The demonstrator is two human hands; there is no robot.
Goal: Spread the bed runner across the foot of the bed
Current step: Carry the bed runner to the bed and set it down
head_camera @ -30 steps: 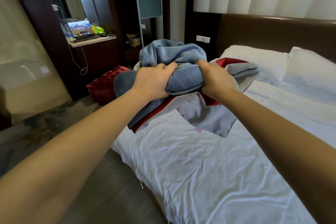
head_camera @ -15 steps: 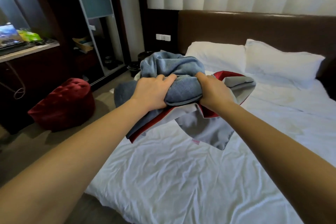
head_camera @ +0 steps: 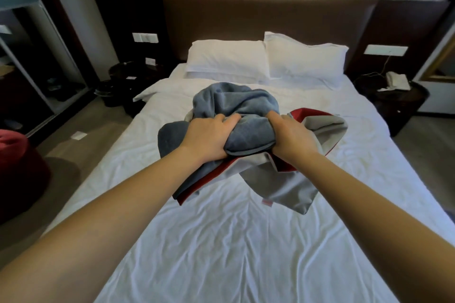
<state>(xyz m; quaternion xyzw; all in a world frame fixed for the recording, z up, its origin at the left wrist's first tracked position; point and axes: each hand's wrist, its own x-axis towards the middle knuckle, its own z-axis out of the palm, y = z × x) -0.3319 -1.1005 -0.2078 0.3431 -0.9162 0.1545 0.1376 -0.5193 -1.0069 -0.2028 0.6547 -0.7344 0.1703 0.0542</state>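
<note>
The bed runner (head_camera: 248,130) is a bunched bundle of blue-grey, light grey and red cloth, held up over the middle of the white bed (head_camera: 234,241). My left hand (head_camera: 209,139) grips its left side and my right hand (head_camera: 291,135) grips its right side, both arms stretched forward. Loose grey and red folds hang down below my hands, with a small pink label on one grey flap. The white sheet below is wrinkled and bare.
Two white pillows (head_camera: 266,58) lean at the brown headboard (head_camera: 268,17). Dark nightstands flank the bed; the right one (head_camera: 398,103) carries a white phone. A red pouf (head_camera: 17,162) sits on the floor at left, near a mirrored wardrobe (head_camera: 29,56).
My view has swung right from the bed's left corner until it faces the headboard squarely. Both hands kept the same grip on the bundle, which is now over the bed's middle.
</note>
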